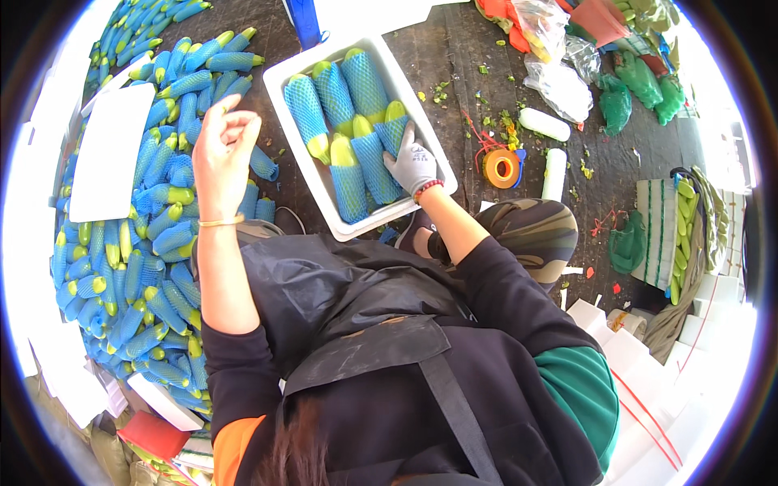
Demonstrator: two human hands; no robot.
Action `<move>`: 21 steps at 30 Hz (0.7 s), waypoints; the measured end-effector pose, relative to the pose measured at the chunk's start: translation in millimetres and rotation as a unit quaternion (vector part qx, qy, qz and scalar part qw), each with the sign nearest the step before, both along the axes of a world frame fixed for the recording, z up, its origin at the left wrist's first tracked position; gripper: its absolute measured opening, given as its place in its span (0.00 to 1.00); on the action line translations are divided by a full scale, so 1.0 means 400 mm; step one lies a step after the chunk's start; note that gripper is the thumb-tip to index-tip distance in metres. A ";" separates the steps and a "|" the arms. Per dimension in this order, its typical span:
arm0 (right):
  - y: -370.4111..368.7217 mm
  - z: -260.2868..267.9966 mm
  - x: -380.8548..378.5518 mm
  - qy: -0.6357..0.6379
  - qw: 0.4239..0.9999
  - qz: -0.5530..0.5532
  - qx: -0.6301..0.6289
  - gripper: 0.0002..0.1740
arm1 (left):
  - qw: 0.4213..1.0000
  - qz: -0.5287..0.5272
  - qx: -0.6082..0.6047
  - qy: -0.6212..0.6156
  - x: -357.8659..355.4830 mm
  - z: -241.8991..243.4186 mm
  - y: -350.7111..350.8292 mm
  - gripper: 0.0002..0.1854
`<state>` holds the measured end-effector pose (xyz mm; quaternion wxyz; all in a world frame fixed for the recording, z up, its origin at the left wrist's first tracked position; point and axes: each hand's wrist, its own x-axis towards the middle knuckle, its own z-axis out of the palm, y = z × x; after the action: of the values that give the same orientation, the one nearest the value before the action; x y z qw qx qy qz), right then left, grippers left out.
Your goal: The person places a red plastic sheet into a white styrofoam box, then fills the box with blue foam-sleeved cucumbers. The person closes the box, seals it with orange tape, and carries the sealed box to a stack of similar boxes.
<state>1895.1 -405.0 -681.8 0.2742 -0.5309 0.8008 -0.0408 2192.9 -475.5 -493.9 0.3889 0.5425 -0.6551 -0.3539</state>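
Observation:
My right hand (414,163), in a grey glove, grips a light-green summer squash (394,129) in a blue foam net sleeve. That squash lies at the right end of the near row in a white foam box (343,229). Beside it in the same row are two more netted squash (347,182). Three others (334,91) form the far row. My bare left hand (226,140) hangs in the air left of the box, fingers loosely bent and nothing visible in them. Below and beyond it spreads a large heap of netted squash (146,267).
A white lid-like panel (112,155) rests on the heap. Right of the box lie a roll of orange tape (501,168), white rolls (544,124) and red string (483,141). Plastic bags (559,85) and a sack of unwrapped squash (656,234) stand farther right. White foam boxes (626,358) are at lower right.

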 end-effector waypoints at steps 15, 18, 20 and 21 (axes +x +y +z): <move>0.003 -0.088 -0.044 0.054 0.993 0.106 -0.003 0.46 | 0.986 0.007 -0.082 0.142 0.148 0.012 0.065 0.20; 0.016 -0.134 -0.080 0.118 0.986 0.112 -0.031 0.47 | 0.962 0.210 -0.093 0.146 0.456 -0.103 0.157 0.17; 0.006 -0.158 -0.101 0.085 0.982 0.168 0.025 0.49 | 0.937 0.333 -0.012 -0.102 0.662 -0.248 0.254 0.14; -0.002 -0.161 -0.105 0.116 0.979 0.165 -0.001 0.50 | 0.915 0.369 0.070 -0.149 0.748 -0.335 0.310 0.15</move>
<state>1853.0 -405.9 -746.4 0.1824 -0.6573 0.7283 0.0664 2492.1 -351.6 -628.1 0.3508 0.8178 -0.4322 -0.1458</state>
